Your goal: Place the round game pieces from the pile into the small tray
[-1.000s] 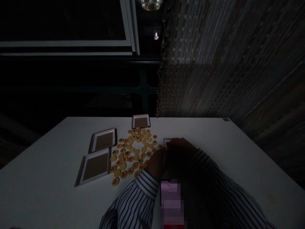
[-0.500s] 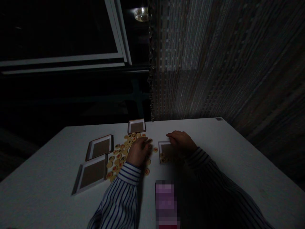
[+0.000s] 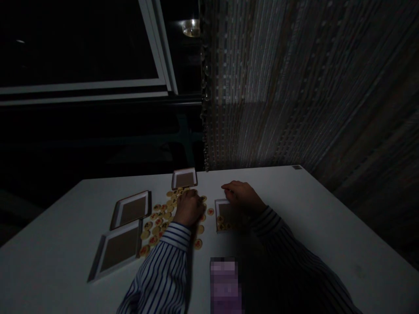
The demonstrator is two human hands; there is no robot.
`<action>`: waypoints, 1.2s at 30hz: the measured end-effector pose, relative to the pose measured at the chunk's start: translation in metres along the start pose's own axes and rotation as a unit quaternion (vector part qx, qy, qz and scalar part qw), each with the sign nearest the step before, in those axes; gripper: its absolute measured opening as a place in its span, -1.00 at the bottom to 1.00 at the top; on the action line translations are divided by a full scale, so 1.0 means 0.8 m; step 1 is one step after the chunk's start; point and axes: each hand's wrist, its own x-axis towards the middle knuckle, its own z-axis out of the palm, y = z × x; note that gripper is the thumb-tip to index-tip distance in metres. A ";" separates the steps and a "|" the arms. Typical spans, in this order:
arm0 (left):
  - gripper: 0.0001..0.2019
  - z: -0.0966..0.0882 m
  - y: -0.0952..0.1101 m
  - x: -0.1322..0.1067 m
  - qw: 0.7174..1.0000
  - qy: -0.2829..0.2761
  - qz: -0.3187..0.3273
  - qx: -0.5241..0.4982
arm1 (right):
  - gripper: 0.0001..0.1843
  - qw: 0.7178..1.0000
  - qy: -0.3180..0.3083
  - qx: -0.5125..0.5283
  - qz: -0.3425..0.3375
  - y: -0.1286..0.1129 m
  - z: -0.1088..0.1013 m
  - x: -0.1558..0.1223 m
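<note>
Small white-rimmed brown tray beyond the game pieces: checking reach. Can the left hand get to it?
Probably yes: the left hand lies on the round yellow game pieces just short of the small brown tray, nothing between.

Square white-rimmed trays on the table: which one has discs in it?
The white-rimmed brown-floored tray beneath the right hand: a few round yellow discs lie in its near corner. The other three trays show only bare brown floors.
</note>
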 end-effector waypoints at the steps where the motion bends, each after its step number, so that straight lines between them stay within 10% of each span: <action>1: -0.72 0.001 0.000 0.000 1.000 0.000 -0.002 0.002 | -0.69 1.000 -0.013 -0.005 0.000 0.001 0.005 0.001; 20: -0.79 0.010 0.004 -0.001 0.999 -0.027 -0.019 0.028 | -0.68 0.999 -0.047 -0.019 0.005 0.009 0.022 0.000; 36: -0.78 -0.006 0.007 0.001 0.997 0.065 0.004 -0.028 | -0.68 0.999 -0.041 -0.019 0.004 0.004 0.015 -0.002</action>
